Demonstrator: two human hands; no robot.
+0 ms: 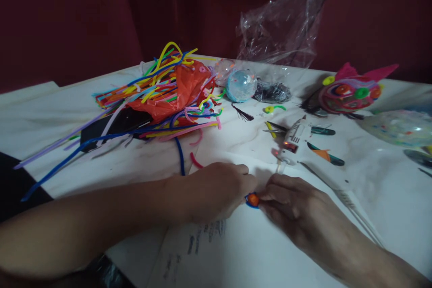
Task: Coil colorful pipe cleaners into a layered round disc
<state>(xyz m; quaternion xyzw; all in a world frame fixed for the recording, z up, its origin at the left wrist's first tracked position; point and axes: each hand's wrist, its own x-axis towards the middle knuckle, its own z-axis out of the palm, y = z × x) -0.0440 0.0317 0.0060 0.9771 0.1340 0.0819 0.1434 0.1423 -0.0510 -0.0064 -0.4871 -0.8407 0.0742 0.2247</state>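
Note:
Between my two hands is a small coil of orange pipe cleaner with a blue rim [253,199], held low over white paper. My right hand [293,204] pinches its right side between thumb and fingertips. My left hand [224,191] is closed at the coil's left edge, its back towards me, so most of its fingertips are hidden. A short red pipe-cleaner piece [195,161] lies just beyond my left hand. Beyond my right hand lies a white glue gun [293,137] with a glowing orange light.
A heap of coloured pipe cleaners [162,85] with a red plastic bag [189,87] is at the left. Behind stand a clear bluish ball [241,85] and a crumpled clear bag [280,31]. To the right are a decorated pink-eared ball [351,94], scissors [326,155] and tweezers [347,198].

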